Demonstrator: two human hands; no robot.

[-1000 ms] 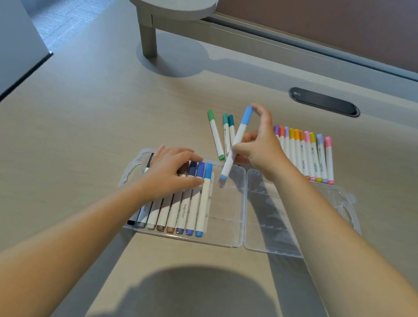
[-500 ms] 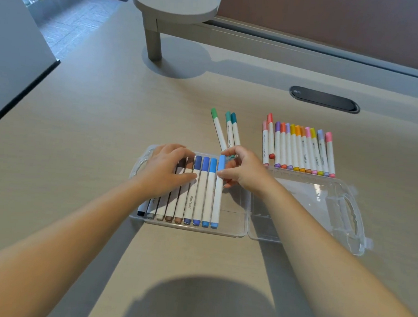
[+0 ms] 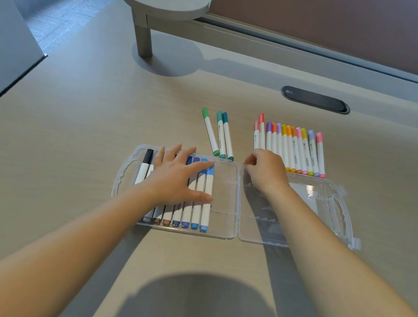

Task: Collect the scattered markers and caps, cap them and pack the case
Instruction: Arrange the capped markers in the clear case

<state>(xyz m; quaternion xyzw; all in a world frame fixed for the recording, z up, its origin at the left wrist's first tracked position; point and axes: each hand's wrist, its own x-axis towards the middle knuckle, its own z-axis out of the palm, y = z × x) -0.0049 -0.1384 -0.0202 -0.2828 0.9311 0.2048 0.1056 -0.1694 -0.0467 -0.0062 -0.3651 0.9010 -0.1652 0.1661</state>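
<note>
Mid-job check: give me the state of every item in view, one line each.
clear case: open flat on the desk, both halves up.
markers in case: capped, in a row in the left half.
green markers: three, capped, on the desk behind the case.
warm-coloured markers: capped, in a row on the desk.
left hand: flat, pressing the packed row.
right hand: fingers curled, holding nothing visible.
</note>
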